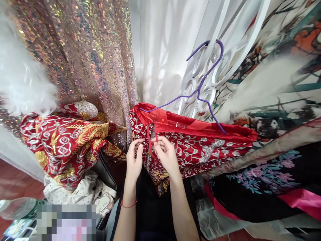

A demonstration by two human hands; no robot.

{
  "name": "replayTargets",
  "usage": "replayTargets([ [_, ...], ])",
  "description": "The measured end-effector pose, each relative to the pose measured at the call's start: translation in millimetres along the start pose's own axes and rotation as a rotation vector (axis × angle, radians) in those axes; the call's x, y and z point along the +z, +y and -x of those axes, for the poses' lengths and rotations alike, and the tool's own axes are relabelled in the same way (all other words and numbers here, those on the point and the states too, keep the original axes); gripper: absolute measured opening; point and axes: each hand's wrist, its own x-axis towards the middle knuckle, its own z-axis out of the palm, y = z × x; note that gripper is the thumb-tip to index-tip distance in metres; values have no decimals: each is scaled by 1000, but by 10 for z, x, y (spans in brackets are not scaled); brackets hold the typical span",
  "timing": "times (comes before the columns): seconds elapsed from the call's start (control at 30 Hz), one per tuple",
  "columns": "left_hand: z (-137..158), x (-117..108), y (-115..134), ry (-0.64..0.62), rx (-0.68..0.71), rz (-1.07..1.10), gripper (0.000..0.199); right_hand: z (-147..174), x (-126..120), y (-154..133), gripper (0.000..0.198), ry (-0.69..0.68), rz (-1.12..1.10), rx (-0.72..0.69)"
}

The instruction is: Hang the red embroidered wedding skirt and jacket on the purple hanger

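A red skirt (200, 147) with silver and gold embroidery and a smooth red satin waistband hangs tilted from a purple wire hanger (199, 89). A thin red ribbon (150, 147) loops down from the gap in the waistband. My right hand (165, 154) is closed on this ribbon, thumb and fingertips pinched together in front of the skirt. Just left of the ribbon is my left hand (134, 155), fingers half curled, thumb and index finger apart; I see nothing between them. The far ends of the ribbon are partly hidden behind my right hand.
Another red embroidered garment (67, 144) lies bunched at left, under fluffy white material (25, 73). A sequined curtain (82, 50) hangs behind. The hanger hooks onto a white scrollwork frame (215, 77). Black floral fabric (260, 180) lies right; a plastic bottle (18, 208) lies lower left.
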Motion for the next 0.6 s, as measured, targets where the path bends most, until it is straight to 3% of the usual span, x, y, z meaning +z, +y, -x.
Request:
replayTargets([
  [0.17,-167,-7,235,-308,49,-170,26,27,-34,-19,14,-45,87,-44],
  [0.27,-239,-71,246,-383,73,-205,28,16,-115,-12,15,-69,142,-55],
  [0.5,-475,-153,340,-248,176,-230,28,-105,-184,-106,24,-108,350,-146],
  [0.6,-642,-140,378,-85,194,-190,27,-190,-228,-210,24,137,288,-239],
])
